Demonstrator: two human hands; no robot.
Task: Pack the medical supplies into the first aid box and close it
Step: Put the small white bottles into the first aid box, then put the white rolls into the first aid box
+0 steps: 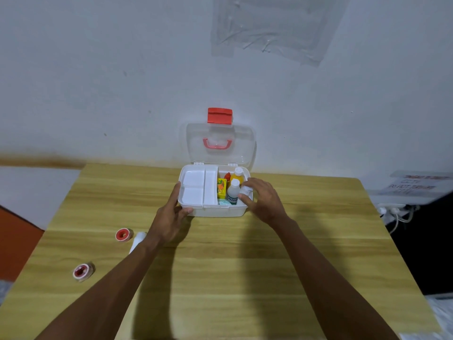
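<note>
The white first aid box [220,211] stands open at the far middle of the table, its clear lid [245,143] with red handle and red latch upright against the wall. A white tray insert fills its left half. On the right stand a yellow carton [221,188], a white bottle [233,192], a yellow bottle [237,175] and a red-capped item. My left hand [171,217] grips the box's front left corner. My right hand [263,198] holds a small white container [245,191] over the box's right end. Two red-cored tape rolls [123,234] [83,271] and a white roll [137,240] lie at left.
The wooden table [245,278] meets a white wall at its far edge. A dark gap with white cables and plugs [394,213] lies off the right edge. An orange surface [17,236] shows beyond the left edge.
</note>
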